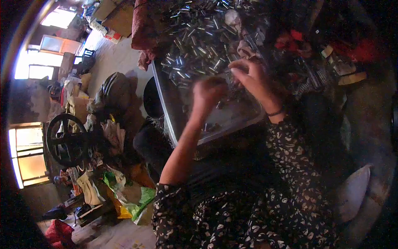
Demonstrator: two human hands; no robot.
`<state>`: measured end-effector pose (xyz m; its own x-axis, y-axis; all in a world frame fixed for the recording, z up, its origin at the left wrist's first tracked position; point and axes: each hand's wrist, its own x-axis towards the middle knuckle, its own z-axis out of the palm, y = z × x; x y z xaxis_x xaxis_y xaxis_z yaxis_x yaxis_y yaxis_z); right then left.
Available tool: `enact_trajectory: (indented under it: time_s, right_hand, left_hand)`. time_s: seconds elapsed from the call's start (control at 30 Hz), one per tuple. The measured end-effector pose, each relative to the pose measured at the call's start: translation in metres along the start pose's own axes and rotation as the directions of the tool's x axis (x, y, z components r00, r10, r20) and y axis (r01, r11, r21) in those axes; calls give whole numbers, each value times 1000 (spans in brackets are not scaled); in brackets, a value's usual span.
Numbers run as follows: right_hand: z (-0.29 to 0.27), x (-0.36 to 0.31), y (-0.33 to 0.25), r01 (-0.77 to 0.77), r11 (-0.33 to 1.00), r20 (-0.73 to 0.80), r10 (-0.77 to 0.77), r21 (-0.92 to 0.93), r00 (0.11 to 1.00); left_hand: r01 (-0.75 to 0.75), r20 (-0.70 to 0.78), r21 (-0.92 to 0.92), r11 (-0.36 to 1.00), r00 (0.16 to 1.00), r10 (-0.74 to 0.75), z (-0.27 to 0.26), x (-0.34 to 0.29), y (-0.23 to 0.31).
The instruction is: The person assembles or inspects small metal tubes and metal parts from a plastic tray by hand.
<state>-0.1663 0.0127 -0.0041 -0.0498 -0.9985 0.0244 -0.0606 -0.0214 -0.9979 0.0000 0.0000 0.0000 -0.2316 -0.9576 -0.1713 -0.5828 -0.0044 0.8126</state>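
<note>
Small metal pieces [203, 50] lay heaped toward twelve o'clock in the pale-rimmed tray [165, 106]. Nearer six o'clock, the left hand [208, 92] and right hand [253, 79] hovered apart; whether either gripped a piece could not be told, the left being blurred. A black wheel [66, 140] stood at nine o'clock.

My left hand [209, 93] is blurred, its fingers curled inward and turned toward my right hand [253, 79]; I can't make out whether they close on anything. Behind it my left forearm [180, 157] is bare, slanting back and outward to the elbow. My right hand sits just beside the left and slightly farther from me, fingers bent to the left, thumb near the fingertips. Behind that hand my right wrist [271, 106] is angled, and my right forearm [290, 153] is sleeved.
</note>
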Motion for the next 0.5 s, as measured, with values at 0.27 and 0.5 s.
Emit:
enact_trajectory:
  time_s: [0.27, 0.5]
  right_hand:
    - [-2, -2, 10, 131, 990, 58, -128, -44, 990]
    - [5, -1, 8, 64, 992, -5, -64, 112, 998]
  left_hand:
    - [334, 292, -874, 353, 941, -169, 0, -13, 20]
    - [358, 308, -870, 340, 932, -192, 3, -9, 5]
